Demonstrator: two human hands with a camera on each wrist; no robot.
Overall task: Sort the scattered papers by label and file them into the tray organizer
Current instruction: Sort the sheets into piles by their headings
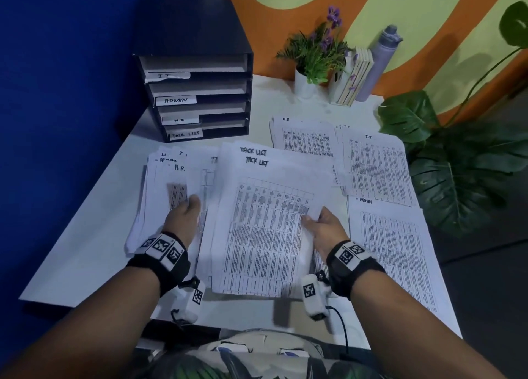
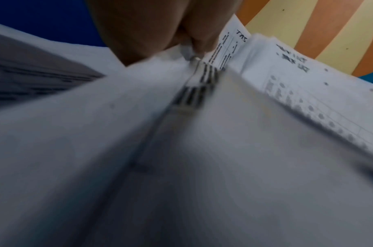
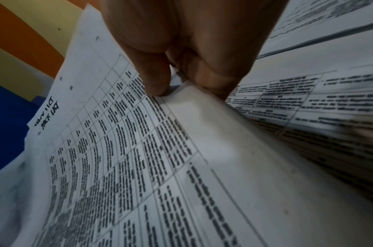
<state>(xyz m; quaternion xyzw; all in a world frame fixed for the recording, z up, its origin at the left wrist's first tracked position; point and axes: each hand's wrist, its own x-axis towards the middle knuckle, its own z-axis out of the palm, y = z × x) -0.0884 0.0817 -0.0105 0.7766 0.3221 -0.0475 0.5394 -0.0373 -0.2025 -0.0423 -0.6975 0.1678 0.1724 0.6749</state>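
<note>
So, head view: sorting part-done, HR [image 1: 304, 136], IT [image 1: 377, 167], ADMIN [image 1: 391, 253] piles lie out; tray organizer [image 1: 197, 93] filing not seen. Left wrist: left hand [image 2: 187, 38] pinches mixed stack [image 2: 139, 117]. Right wrist: right hand [image 3: 181, 58] pinches TASK LIST sheets [image 3: 117, 150].

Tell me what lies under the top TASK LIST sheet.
Under the top TASK LIST sheet, held by the right hand, a second sheet with the same label peeks out. More paper lies beneath; its labels are covered.
</note>
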